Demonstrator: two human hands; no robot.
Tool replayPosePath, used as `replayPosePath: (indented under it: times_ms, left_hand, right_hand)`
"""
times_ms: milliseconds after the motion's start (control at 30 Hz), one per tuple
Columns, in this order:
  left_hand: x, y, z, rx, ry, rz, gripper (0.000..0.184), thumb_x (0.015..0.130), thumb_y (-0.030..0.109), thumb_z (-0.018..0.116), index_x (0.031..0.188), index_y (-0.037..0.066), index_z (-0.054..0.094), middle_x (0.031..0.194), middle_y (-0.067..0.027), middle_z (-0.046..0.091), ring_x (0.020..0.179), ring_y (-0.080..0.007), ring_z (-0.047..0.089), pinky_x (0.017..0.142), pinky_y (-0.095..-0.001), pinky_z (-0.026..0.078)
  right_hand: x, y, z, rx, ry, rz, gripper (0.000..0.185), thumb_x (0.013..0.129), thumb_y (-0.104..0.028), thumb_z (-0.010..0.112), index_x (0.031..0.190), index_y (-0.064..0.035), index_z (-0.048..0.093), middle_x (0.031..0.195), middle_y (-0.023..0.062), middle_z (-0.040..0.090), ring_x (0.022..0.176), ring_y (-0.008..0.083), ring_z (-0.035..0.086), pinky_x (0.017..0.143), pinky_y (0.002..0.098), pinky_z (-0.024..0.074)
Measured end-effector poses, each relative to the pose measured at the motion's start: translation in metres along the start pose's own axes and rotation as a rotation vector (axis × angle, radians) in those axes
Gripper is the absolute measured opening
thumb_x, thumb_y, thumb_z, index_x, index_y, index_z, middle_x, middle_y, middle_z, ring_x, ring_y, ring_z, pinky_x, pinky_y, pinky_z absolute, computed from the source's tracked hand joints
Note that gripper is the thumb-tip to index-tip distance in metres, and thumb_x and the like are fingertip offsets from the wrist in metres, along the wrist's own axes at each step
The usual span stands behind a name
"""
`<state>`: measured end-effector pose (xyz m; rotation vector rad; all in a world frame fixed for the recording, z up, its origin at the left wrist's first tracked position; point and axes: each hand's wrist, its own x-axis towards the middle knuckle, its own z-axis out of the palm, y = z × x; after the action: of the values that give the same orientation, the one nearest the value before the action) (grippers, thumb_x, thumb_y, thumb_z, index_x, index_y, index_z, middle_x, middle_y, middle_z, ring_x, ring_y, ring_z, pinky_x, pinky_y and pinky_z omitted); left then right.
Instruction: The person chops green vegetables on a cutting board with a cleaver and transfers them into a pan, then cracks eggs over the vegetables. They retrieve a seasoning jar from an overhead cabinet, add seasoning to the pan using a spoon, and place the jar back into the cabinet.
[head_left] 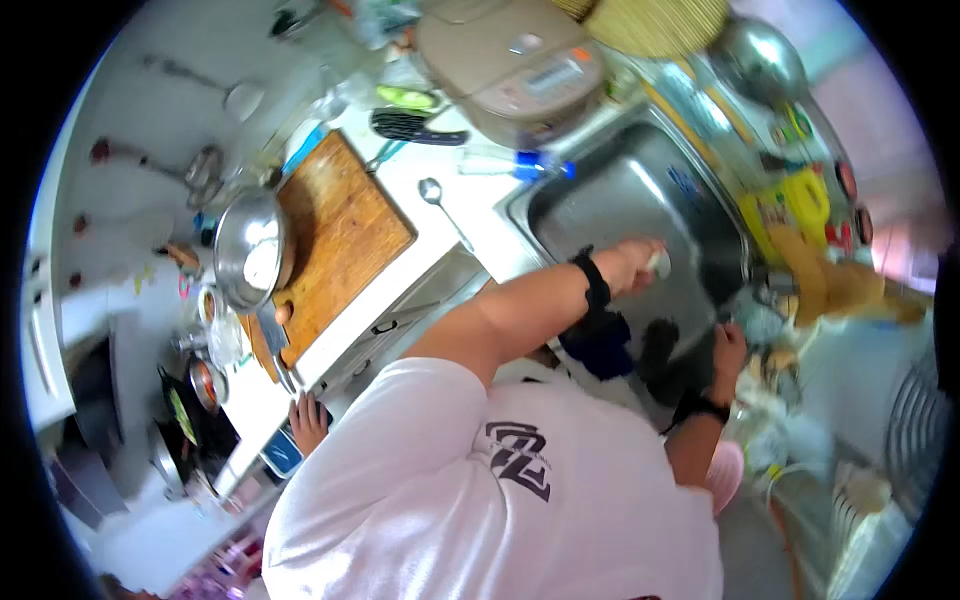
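Note:
Over the metal sink [590, 205], my left hand [632, 266] is closed around a small whitish rounded object [659, 263], too blurred to name. A dark band circles that wrist. My right hand [730, 352] is at the sink's near right edge with its fingers curled. Whatever it may hold there is hidden. Dark cloth-like shapes [600, 345] hang at the sink's near side, below my left wrist.
Left of the sink are a wooden cutting board [350, 230], a metal bowl [250, 250] with white contents, a cleaver [272, 335], a brown egg [284, 313] and a spoon [445, 210]. A rice cooker [510, 75] stands behind. Another person's hand [308, 422] touches the counter's edge.

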<state>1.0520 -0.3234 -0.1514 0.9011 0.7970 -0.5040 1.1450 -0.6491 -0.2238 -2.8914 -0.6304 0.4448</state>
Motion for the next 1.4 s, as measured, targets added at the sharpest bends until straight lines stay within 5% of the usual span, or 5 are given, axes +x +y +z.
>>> replayPosePath:
  times_ms: [200, 267, 567, 967, 1400]
  left_hand:
    - [-0.044, 0.002, -0.008, 0.009, -0.232, 0.068, 0.042, 0.082, 0.05, 0.068, 0.103, 0.015, 0.06, 0.08, -0.0036, 0.064, 0.067, -0.0192, 0.062, 0.084, -0.0516, 0.047]
    - [-0.044, -0.012, -0.005, -0.087, -0.138, 0.041, 0.041, 0.082, 0.05, 0.067, 0.104, 0.015, 0.059, 0.082, -0.0043, 0.064, 0.068, -0.0189, 0.062, 0.086, -0.051, 0.046]
    - [-0.164, -0.049, -0.107, -0.42, -0.327, 0.117, 0.042, 0.085, 0.05, 0.063, 0.101, 0.012, 0.059, 0.084, -0.0091, 0.065, 0.076, -0.0215, 0.064, 0.075, -0.038, 0.052]
    - [-0.383, -0.207, -0.306, -0.897, 0.067, 0.437, 0.036, 0.09, 0.044, 0.06, 0.102, 0.01, 0.061, 0.083, -0.0087, 0.069, 0.078, -0.0212, 0.068, 0.075, -0.0357, 0.055]
    - [-0.6, -0.44, -0.343, -1.403, 0.753, 1.165, 0.044, 0.091, 0.041, 0.059, 0.109, 0.001, 0.056, 0.084, -0.0133, 0.065, 0.079, -0.0248, 0.065, 0.075, -0.0385, 0.055]
  right_hand:
    - [-0.026, -0.02, -0.014, 1.419, -0.155, 0.281, 0.011, 0.094, -0.015, 0.056, 0.102, -0.0075, 0.058, 0.099, 0.0096, 0.065, 0.087, 0.0212, 0.064, 0.078, 0.0353, 0.0528]
    - [-0.022, -0.042, -0.016, 0.651, -0.011, 0.193, 0.011, 0.093, -0.017, 0.058, 0.099, -0.0078, 0.057, 0.094, 0.0082, 0.064, 0.083, 0.0198, 0.062, 0.075, 0.0334, 0.0511]
    - [-0.059, -0.219, -0.062, 1.296, 0.128, 0.152, 0.019, 0.094, -0.026, 0.061, 0.087, -0.0087, 0.056, 0.076, 0.0035, 0.057, 0.072, 0.0144, 0.056, 0.064, 0.027, 0.0447]
    - [-0.126, -0.491, -0.01, 1.274, -0.629, -0.46, 0.026, 0.094, -0.022, 0.05, 0.072, -0.0085, 0.043, 0.068, 0.0026, 0.039, 0.066, 0.0156, 0.045, 0.063, 0.0304, 0.0426]
    - [-0.389, -0.731, 0.145, 0.628, -1.253, -1.488, 0.005, 0.084, -0.007, 0.06, 0.082, -0.0026, 0.059, 0.076, 0.011, 0.06, 0.069, 0.0208, 0.058, 0.064, 0.0333, 0.0477]
